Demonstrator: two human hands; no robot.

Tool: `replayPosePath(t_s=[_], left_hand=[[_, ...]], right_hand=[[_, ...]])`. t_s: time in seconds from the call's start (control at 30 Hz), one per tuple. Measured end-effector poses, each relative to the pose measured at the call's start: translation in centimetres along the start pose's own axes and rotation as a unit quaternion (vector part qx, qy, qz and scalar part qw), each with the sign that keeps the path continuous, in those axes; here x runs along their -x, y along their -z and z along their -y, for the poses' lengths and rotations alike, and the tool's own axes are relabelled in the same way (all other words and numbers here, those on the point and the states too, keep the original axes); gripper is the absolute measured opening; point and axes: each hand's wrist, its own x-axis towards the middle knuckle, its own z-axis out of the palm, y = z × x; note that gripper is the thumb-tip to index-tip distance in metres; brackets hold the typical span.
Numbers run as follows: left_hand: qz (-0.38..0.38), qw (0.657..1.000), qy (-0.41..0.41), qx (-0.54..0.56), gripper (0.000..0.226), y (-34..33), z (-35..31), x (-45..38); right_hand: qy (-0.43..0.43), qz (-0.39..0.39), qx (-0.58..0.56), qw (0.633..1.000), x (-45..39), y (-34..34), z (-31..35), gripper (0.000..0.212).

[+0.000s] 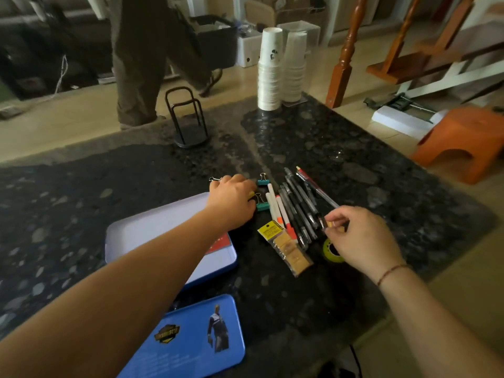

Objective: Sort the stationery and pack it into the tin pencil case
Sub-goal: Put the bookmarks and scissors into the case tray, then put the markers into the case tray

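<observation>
Tin pencil case open on desk, lid nearer, ready for loading | left hand grip curled over binder clips, likely gathering | right hand pinches small item beside pens | packing not begun

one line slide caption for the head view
Left hand reaches over binder clips; right hand pinches a small item beside pens.

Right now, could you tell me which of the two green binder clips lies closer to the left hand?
The nearer green binder clip, touching the left hand by the white pens. The farther green binder clip lies apart from the hand.
</observation>
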Motion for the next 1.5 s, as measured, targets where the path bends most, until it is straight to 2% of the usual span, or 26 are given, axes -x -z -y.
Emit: replayPosePath(t_s=[0.13, 0.23, 0.3, 0.4, 0.53, 0.67, 0.8, 0.87, 1.0, 1.07, 1.13, 1.23, 1.33, 1.4, 1.43, 1.5], left_hand=[[0.002, 0.997, -0.032, 0.070, 0.027, 0.2, 0.3, 0.6], [-0.011, 0.990, -0.065, 0.122, 0.027, 1.1, 0.8, 2.1], [-0.034, 0.991, -0.083, 0.100, 0.028, 2.1, 1.2, 3.7], [-0.058, 0.995, -0.078, 0.036, 0.029, 3.5, 3.2, 7.5], [-0.070, 0.996, -0.034, -0.034, 0.022, 4.4, 7.7, 13.3], [-0.044, 0.997, -0.003, -0.060, 0.039, 4.9, 10.4, 17.1], [-0.021, 0.998, -0.001, -0.063, 0.040, 4.5, 11.2, 18.1], [-0.033, 0.997, -0.006, -0.065, 0.037, 4.2, 11.3, 18.0], [-0.048, 0.998, -0.001, -0.043, 0.032, 3.9, 11.0, 17.8], [-0.046, 0.998, -0.001, -0.034, 0.025, 3.8, 11.0, 18.0], [-0.046, 0.999, -0.005, -0.020, 0.019, 3.7, 11.1, 18.1], [-0.027, 0.999, -0.022, 0.003, 0.027, 3.7, 11.5, 18.4], [-0.025, 0.998, -0.052, 0.022, 0.032, 3.9, 12.0, 19.0], [-0.058, 0.996, -0.056, 0.038, 0.036, 3.9, 12.0, 19.7], [-0.080, 0.995, -0.042, 0.041, 0.044, 3.9, 12.1, 20.1], [-0.116, 0.990, 0.029, 0.068, 0.066, 4.1, 12.6, 20.8]], right_hand=[[0.002, 0.030, 0.054, 0.998, -0.5, 0.4, -0.8, 0.015], [0.027, -0.017, 0.067, 0.997, -0.2, 0.3, -0.3, 0.014], [0.080, -0.039, 0.064, 0.994, 0.2, -0.2, 1.0, 0.010], [0.124, 0.021, 0.060, 0.990, 0.8, -1.5, 3.6, 0.001], [0.100, 0.046, 0.101, 0.989, -0.3, -3.4, 6.2, 0.010], [0.081, 0.065, 0.222, 0.969, -2.0, -4.1, 8.8, 0.024], [0.072, 0.089, 0.316, 0.942, -2.5, -4.9, 10.1, 0.034], [0.051, 0.088, 0.297, 0.949, -2.6, -5.2, 9.8, 0.033], [-0.016, 0.082, 0.183, 0.980, -2.8, -5.4, 9.2, 0.030], [-0.018, 0.072, 0.141, 0.987, -2.8, -5.7, 8.8, 0.030], [0.010, 0.058, 0.097, 0.994, -2.7, -5.8, 8.4, 0.026], [0.051, 0.030, 0.008, 0.998, -2.5, -5.4, 8.2, 0.011], [0.113, -0.031, -0.156, 0.981, -2.0, -5.2, 8.8, 0.010], [0.214, -0.100, -0.216, 0.947, -1.3, -5.0, 10.0, 0.011], [0.289, -0.116, -0.196, 0.930, -0.9, -5.1, 10.8, 0.011], [0.446, -0.082, -0.102, 0.886, 0.4, -6.2, 12.4, 0.012]])
